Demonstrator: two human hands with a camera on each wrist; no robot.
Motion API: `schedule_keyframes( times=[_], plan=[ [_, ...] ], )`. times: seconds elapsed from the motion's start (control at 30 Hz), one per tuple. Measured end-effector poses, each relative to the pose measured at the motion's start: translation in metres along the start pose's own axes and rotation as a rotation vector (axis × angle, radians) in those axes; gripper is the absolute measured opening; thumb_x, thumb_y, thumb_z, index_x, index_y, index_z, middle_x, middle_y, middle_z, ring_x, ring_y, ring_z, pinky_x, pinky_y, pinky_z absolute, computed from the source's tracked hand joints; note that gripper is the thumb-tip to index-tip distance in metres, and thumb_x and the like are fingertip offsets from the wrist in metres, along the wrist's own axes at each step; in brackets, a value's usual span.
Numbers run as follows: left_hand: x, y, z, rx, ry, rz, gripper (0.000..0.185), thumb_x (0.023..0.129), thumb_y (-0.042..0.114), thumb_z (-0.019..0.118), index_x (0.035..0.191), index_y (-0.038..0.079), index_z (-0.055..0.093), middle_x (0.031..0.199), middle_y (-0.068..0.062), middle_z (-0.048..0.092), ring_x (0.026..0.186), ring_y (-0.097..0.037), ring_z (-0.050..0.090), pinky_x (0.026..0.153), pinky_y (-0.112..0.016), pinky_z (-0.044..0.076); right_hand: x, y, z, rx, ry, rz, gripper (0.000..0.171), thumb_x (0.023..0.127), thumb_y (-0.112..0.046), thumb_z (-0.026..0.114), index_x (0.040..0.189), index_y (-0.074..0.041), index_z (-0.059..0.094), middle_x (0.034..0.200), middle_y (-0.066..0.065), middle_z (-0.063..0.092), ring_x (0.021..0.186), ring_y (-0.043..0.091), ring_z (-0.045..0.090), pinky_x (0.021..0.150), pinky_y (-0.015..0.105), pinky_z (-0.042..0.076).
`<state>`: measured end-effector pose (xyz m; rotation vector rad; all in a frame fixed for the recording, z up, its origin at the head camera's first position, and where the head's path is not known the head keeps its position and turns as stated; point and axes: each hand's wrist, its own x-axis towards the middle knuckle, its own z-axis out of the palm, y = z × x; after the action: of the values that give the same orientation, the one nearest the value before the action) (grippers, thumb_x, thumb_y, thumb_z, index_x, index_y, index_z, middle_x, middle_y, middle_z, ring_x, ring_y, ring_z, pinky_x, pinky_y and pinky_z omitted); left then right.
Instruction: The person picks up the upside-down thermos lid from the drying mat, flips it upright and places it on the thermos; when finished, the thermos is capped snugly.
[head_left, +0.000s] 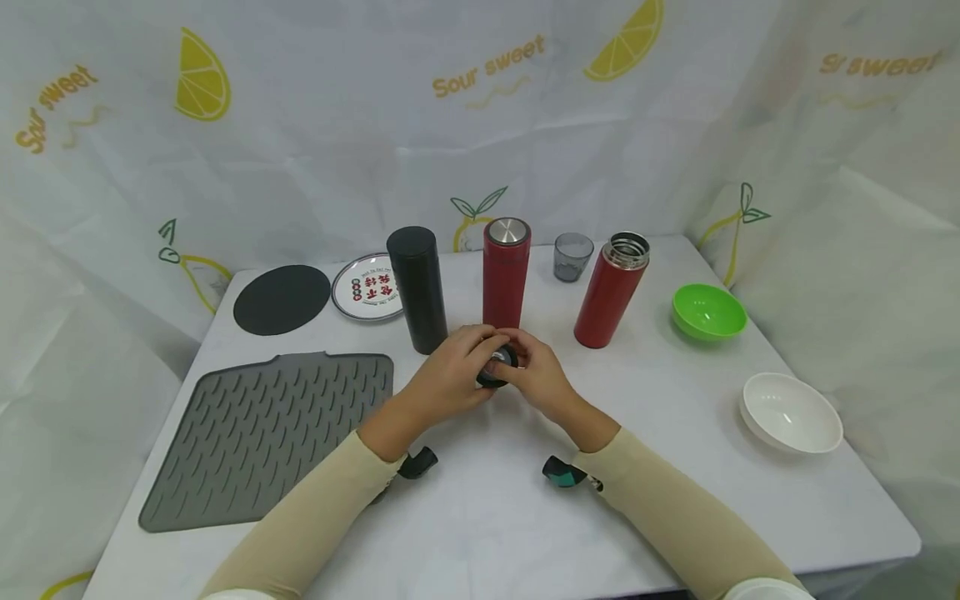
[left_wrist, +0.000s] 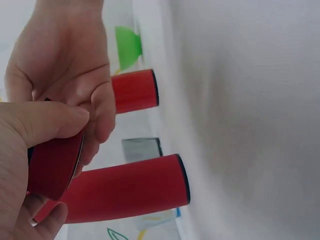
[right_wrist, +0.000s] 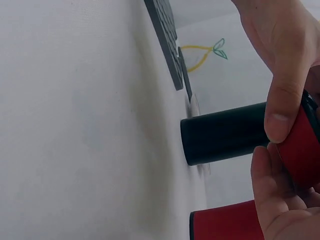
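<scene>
A: Where's the small red round flask lid [head_left: 497, 365]?

B: Just in front of the capped red steel flask [head_left: 506, 273], above the desk [head_left: 487, 517], pinched between both hands. Left hand [head_left: 450, 375] and right hand [head_left: 536, 377] curl their fingers [left_wrist: 102, 117] round its rim.

A: How will it handle?

B: Likely light, rigid, smooth; grip the rim.

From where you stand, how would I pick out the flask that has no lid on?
Start at the white table and find the row of three tall flasks beyond the hands. The open red flask stands at the right end, nearest the green bowl. Unlike the capped red flask and black flask, it shows a bare metal mouth.
</scene>
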<state>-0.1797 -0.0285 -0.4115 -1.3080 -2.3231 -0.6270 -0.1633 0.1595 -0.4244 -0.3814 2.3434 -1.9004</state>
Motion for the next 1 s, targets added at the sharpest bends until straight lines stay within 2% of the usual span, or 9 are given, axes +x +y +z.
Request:
schedule_keyframes(
  times=[0.07,0.13,0.33,0.4,0.47,0.57,0.7,0.83,1.0],
  plan=[
    [0.001,0.001,0.002,-0.013,-0.014,-0.020,0.073,0.073,0.018,0.086,0.136,0.003,0.052,0.132,-0.011,0.050,0.121,-0.023,0.048,0.106,-0.031,0.037,0.000,0.000,-0.002,0.000,0.025,0.006,0.057,0.087,-0.021,0.075,0.136,-0.004,0.050,0.125,0.012,0.060,0.107,0.025,0.061,0.087,0.032,0.053],
    [0.000,0.002,0.002,-0.093,-0.059,-0.112,0.082,0.072,0.022,0.087,0.141,0.006,0.047,0.138,-0.009,0.045,0.125,-0.021,0.044,0.106,-0.032,0.037,0.000,0.000,-0.004,-0.011,0.040,0.017,0.059,0.087,-0.020,0.075,0.137,-0.005,0.049,0.125,0.011,0.060,0.109,0.025,0.061,0.089,0.033,0.052],
    [0.001,0.004,0.000,-0.608,-0.211,-0.674,0.095,0.078,0.054,0.076,0.152,0.016,0.030,0.144,-0.003,0.043,0.122,-0.019,0.051,0.098,-0.038,0.046,-0.002,-0.001,-0.010,-0.101,0.060,-0.002,0.061,0.085,-0.016,0.077,0.139,-0.013,0.048,0.129,0.009,0.059,0.116,0.026,0.058,0.092,0.036,0.050],
    [0.004,0.003,0.000,-0.815,-0.203,-0.816,0.088,0.085,0.059,0.066,0.150,0.011,0.033,0.140,-0.008,0.048,0.116,-0.023,0.056,0.095,-0.039,0.049,-0.003,-0.001,-0.011,-0.124,0.057,-0.046,0.062,0.084,-0.013,0.078,0.139,-0.011,0.048,0.129,0.009,0.059,0.115,0.026,0.058,0.092,0.037,0.050],
    [0.005,0.001,0.002,-1.010,-0.179,-0.903,0.079,0.091,0.059,0.057,0.145,0.005,0.038,0.133,-0.012,0.053,0.110,-0.027,0.060,0.092,-0.041,0.051,-0.004,-0.001,-0.011,-0.142,0.054,-0.092,0.063,0.084,-0.012,0.078,0.139,-0.010,0.048,0.128,0.007,0.060,0.115,0.025,0.058,0.092,0.037,0.050],
    [0.005,-0.001,0.005,-1.283,-0.148,-0.962,0.065,0.096,0.047,0.054,0.136,-0.003,0.046,0.121,-0.015,0.060,0.103,-0.027,0.064,0.090,-0.043,0.052,-0.006,0.000,-0.009,-0.182,0.049,-0.160,0.064,0.083,-0.011,0.079,0.139,-0.009,0.048,0.127,0.006,0.060,0.115,0.022,0.058,0.093,0.036,0.050],
    [0.004,-0.001,0.009,-1.482,-0.123,-0.972,0.053,0.095,0.030,0.057,0.132,-0.008,0.049,0.108,-0.012,0.066,0.090,-0.021,0.068,0.092,-0.044,0.050,-0.008,0.003,-0.008,-0.214,0.049,-0.247,0.063,0.082,-0.007,0.079,0.137,-0.006,0.049,0.127,0.011,0.061,0.114,0.023,0.058,0.094,0.037,0.050],
    [0.005,-0.002,0.012,-1.513,-0.080,-0.954,0.051,0.095,0.020,0.059,0.134,-0.008,0.046,0.115,-0.014,0.063,0.089,-0.019,0.066,0.094,-0.041,0.049,-0.009,0.004,-0.011,-0.249,0.053,-0.317,0.063,0.081,-0.004,0.079,0.137,-0.005,0.050,0.126,0.013,0.061,0.116,0.022,0.057,0.095,0.038,0.049],
    [0.015,-0.002,0.009,-1.402,-0.035,-0.975,0.056,0.093,0.018,0.064,0.140,-0.002,0.043,0.129,-0.015,0.056,0.103,-0.023,0.061,0.097,-0.038,0.047,-0.018,-0.006,-0.031,-0.206,0.168,-0.367,0.058,0.080,0.002,0.078,0.132,0.002,0.051,0.120,0.019,0.062,0.111,0.031,0.059,0.095,0.039,0.049]
  ],
)
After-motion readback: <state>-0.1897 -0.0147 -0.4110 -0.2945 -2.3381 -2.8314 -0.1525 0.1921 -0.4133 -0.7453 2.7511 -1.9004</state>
